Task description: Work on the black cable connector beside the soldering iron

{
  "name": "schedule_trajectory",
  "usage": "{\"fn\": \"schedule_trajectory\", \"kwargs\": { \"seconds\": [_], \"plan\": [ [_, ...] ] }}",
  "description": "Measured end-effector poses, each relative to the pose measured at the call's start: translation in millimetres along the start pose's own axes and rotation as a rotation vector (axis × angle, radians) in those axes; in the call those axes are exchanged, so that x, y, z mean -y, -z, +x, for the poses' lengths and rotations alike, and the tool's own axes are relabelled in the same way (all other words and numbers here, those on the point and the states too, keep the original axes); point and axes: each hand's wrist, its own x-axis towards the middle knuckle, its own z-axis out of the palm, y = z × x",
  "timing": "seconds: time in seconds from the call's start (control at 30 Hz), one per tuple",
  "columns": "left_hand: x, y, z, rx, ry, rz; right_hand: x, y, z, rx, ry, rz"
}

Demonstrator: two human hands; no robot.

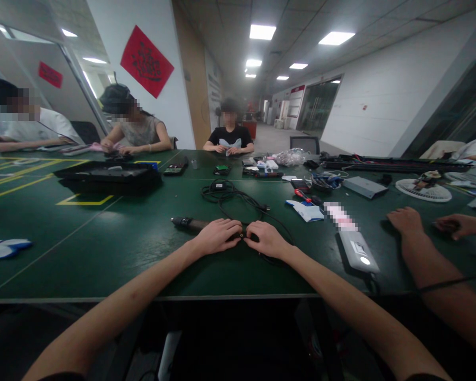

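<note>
My left hand (220, 234) is closed over the rear of a dark electric screwdriver (188, 223), whose tip points left on the green table (143, 254). Close beside it, my right hand (267, 239) has its fingers bent and pinched; what they hold is mostly hidden. Between the fingertips of both hands shows a tiny brass-coloured spot on something dark. A black cord (241, 198) lies loosely coiled beyond my hands, with a small black adapter (219, 186) bearing a white label. Part of a cord also runs beneath my right hand.
A white device (358, 251) lies right of my arm, near a co-worker's hands (406, 219). Blue-white gloves (307, 210) and a red-handled screwdriver (302, 196) lie beyond. Farther off are a black tray (107, 179), a grey box (365, 187) and a fan grille (422, 190). Other people sit around.
</note>
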Motion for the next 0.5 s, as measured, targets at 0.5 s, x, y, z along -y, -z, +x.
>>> {"fn": "schedule_trajectory", "kwargs": {
  "seconds": [0.5],
  "plan": [
    [-0.2,0.5,0.4,0.024,-0.001,0.03,-0.6,-0.6,0.4,0.003,0.002,0.005]
  ]
}}
